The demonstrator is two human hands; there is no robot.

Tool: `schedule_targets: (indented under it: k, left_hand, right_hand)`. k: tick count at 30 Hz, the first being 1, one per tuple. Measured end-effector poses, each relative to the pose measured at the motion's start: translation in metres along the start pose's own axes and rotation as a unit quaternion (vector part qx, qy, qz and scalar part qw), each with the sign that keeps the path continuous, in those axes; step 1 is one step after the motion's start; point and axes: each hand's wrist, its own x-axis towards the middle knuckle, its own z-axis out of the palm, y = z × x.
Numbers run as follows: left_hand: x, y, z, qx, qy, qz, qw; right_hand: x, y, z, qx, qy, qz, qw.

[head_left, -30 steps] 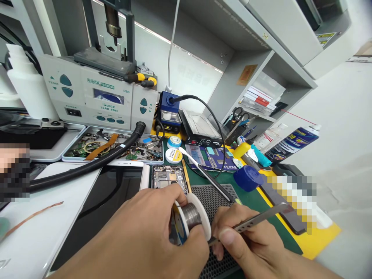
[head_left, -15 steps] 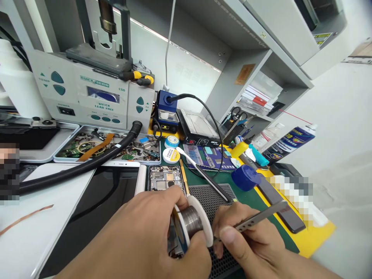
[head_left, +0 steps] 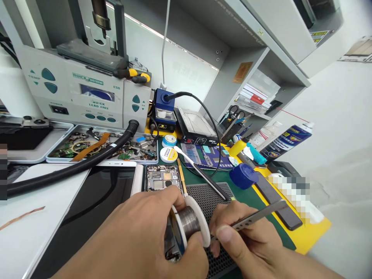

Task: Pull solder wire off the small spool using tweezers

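Note:
My left hand point(head_left: 139, 228) is wrapped around a spool of solder wire point(head_left: 189, 221), thumb below and fingers above, between its white flanges. In my right hand point(head_left: 247, 236), thumb and fingers pinch a pair of metal tweezers point(head_left: 258, 215) with holes along the arm. Their blunt end points up and right, while the tips are hidden near the spool's right flange. Under the hands lies an opened phone point(head_left: 162, 176) with its circuit board showing, partly covered by my left hand. A black perforated mat point(head_left: 209, 190) lies beneath the right hand.
A hot air station point(head_left: 95, 89) stands back left, its black hose point(head_left: 72, 172) crossing the bench. Behind the hands are a brush point(head_left: 203, 174), flux tins point(head_left: 168, 155), a tray of boards point(head_left: 58, 153) and a blue cap point(head_left: 243, 176). A dark phone point(head_left: 279, 201) lies at right.
The whole scene has shifted slightly left in view as the head moved. Both hands keep their hold on the solder spool and the tweezers, with little other movement.

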Motion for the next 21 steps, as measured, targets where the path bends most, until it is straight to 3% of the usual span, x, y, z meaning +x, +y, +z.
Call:
schedule_targets:
  k: [4, 13, 15, 18, 21]
  left_hand:
    - [0.000, 0.001, -0.002, -0.018, -0.036, -0.022, 0.999]
    - [0.002, 0.001, -0.003, -0.014, -0.028, -0.015, 0.999]
    - [0.001, 0.004, -0.005, -0.005, -0.037, -0.017, 0.999]
    - [0.002, 0.001, -0.002, -0.003, -0.037, -0.022, 0.999]
    - [0.007, -0.016, 0.011, -0.016, 0.020, 0.017, 1.000]
  right_hand:
    - [0.001, 0.000, -0.001, -0.004, -0.008, -0.009, 1.000]
    - [-0.001, 0.001, 0.000, 0.009, -0.006, -0.003, 1.000]
    - [0.002, 0.001, 0.001, 0.041, -0.005, 0.030, 0.999]
    - [0.006, -0.001, -0.002, 0.116, -0.040, 0.137, 0.983]
    - [0.008, -0.001, -0.007, 0.198, -0.056, 0.237, 0.950]
